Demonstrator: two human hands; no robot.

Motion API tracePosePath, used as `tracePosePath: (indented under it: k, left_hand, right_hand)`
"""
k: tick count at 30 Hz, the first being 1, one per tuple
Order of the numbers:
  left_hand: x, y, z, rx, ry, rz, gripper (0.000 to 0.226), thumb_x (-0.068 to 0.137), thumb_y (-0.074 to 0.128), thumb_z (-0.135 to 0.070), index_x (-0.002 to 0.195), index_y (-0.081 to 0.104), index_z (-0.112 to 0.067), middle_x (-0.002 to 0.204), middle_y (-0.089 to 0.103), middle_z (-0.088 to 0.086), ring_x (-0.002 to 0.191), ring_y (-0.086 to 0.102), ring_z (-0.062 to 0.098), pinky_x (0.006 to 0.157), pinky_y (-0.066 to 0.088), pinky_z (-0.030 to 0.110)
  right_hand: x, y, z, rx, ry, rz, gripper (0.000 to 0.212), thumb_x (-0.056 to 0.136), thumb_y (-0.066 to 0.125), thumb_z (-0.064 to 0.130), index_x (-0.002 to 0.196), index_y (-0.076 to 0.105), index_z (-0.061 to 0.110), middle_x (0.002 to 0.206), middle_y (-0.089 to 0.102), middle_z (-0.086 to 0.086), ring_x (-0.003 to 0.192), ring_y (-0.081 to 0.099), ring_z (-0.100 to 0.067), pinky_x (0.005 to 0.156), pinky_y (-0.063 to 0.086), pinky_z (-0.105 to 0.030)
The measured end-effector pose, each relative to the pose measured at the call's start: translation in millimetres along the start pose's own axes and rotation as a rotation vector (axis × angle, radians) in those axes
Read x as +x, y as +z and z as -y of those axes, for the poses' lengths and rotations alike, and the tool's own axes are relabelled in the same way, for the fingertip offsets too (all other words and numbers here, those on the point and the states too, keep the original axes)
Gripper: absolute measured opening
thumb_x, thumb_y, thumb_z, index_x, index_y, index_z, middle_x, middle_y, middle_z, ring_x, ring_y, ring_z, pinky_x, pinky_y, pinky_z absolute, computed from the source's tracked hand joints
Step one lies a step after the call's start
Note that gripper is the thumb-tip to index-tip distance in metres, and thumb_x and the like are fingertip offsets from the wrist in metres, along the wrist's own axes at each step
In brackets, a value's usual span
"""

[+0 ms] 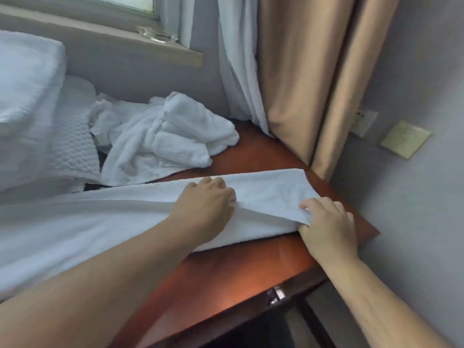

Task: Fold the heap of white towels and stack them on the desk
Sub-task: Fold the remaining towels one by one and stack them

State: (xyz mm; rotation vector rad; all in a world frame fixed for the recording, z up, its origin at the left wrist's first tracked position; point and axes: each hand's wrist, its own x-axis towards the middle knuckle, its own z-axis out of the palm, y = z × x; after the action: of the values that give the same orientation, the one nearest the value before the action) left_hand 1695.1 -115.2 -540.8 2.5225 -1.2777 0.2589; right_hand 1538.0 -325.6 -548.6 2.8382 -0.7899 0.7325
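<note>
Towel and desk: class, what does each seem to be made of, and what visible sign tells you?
The towel looks like white cotton terry, matte: its surface is nubby and folds softly. The desk looks like reddish-brown wood or veneer with a glossy varnish: light reflects off it.

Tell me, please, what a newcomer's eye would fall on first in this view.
The long white towel stretched across the reddish wooden desk in the foreground draws the eye, with the left hand and the right hand both gripping its right end. Behind it, toward the wall, lies a rumpled heap of white towels, and tan curtains hang at the upper right.
</note>
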Motion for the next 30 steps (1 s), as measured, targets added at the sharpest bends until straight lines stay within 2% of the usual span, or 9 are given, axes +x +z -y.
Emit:
tracePosePath:
  k: [7,10,13,16,19,23,25,28,30]
  left_hand:
    - [31.3,6.7,6.2,-0.021,-0.096,-0.154,0.016,0.104,0.044,-0.036,0.098,0.057,-0.029,0.087,0.052,-0.006,0.077,0.057,0.022,0.056,0.036,0.031]
    - [39.8,4.1,17.7,-0.009,-0.116,-0.146,0.019,0.104,0.042,-0.041,0.102,0.060,-0.032,0.092,0.056,-0.006,0.076,0.059,0.024,0.056,0.042,0.031]
    - [46.0,6.0,29.1,-0.001,-0.131,-0.082,0.022,0.103,0.043,-0.044,0.101,0.062,-0.032,0.094,0.056,-0.008,0.081,0.059,0.022,0.058,0.045,0.032]
    - [52.8,9.9,38.0,-0.037,-0.206,-0.024,0.021,0.101,0.047,-0.048,0.102,0.064,-0.035,0.099,0.060,-0.009,0.084,0.057,0.020,0.059,0.040,0.031]
    - [57.1,14.8,43.0,-0.061,-0.256,-0.006,0.020,0.098,0.050,-0.053,0.099,0.063,-0.037,0.102,0.062,-0.008,0.086,0.057,0.019,0.062,0.042,0.032]
    - [50.8,19.8,46.3,-0.078,-0.273,-0.056,0.022,0.097,0.046,-0.055,0.109,0.052,-0.037,0.101,0.059,-0.012,0.087,0.051,0.015,0.065,0.038,0.033]
    - [38.8,20.4,52.6,-0.110,-0.305,-0.085,0.025,0.097,0.044,-0.054,0.115,0.045,-0.038,0.092,0.049,-0.017,0.084,0.046,0.013,0.066,0.037,0.034]
    - [10.4,12.7,70.6,-0.086,-0.311,-0.108,0.029,0.094,0.046,-0.054,0.118,0.041,-0.039,0.089,0.041,-0.017,0.080,0.044,0.012,0.063,0.037,0.034]
    - [-9.8,0.7,85.1,-0.045,-0.339,-0.085,0.032,0.093,0.048,-0.057,0.119,0.039,-0.040,0.092,0.041,-0.017,0.080,0.044,0.011,0.063,0.037,0.033]
  right_hand:
    - [62.7,-7.6,-44.6,-0.181,0.021,-0.093,0.008,0.086,0.069,0.015,0.090,0.074,0.020,0.085,0.066,-0.003,0.083,0.054,-0.033,0.070,0.027,-0.035]
    - [97.6,-2.1,-49.9,-0.204,0.052,-0.003,0.027,0.086,0.052,0.007,0.097,0.070,0.024,0.094,0.065,-0.005,0.092,0.052,-0.033,0.073,0.026,-0.037]
    - [127.2,9.5,-51.1,0.023,0.127,0.132,0.026,0.092,0.049,0.014,0.096,0.069,0.030,0.092,0.065,-0.001,0.092,0.056,-0.030,0.077,0.038,-0.037]
    - [145.3,26.7,-53.1,0.307,0.235,0.204,0.018,0.096,0.056,0.030,0.081,0.063,0.024,0.079,0.063,0.003,0.074,0.057,-0.019,0.061,0.043,-0.032]
    - [151.4,44.2,-53.3,0.391,0.305,0.196,0.020,0.097,0.059,0.034,0.081,0.065,0.022,0.080,0.065,0.006,0.077,0.061,-0.015,0.056,0.038,-0.026]
    - [148.7,59.6,-46.1,0.312,0.370,0.235,0.022,0.098,0.057,0.036,0.079,0.063,0.026,0.087,0.067,0.005,0.085,0.062,-0.022,0.083,0.051,-0.041]
    - [140.5,60.7,-39.8,0.165,0.319,0.167,0.018,0.099,0.056,0.034,0.084,0.063,0.026,0.096,0.066,0.004,0.094,0.058,-0.026,0.092,0.045,-0.044]
    - [123.7,60.0,-12.7,0.144,0.141,-0.010,0.006,0.093,0.061,0.024,0.091,0.063,0.019,0.095,0.060,-0.002,0.098,0.055,-0.030,0.085,0.041,-0.043]
    - [106.3,58.5,27.6,0.243,-0.003,0.009,0.010,0.090,0.062,0.024,0.082,0.059,0.019,0.083,0.057,0.001,0.089,0.055,-0.028,0.076,0.038,-0.038]
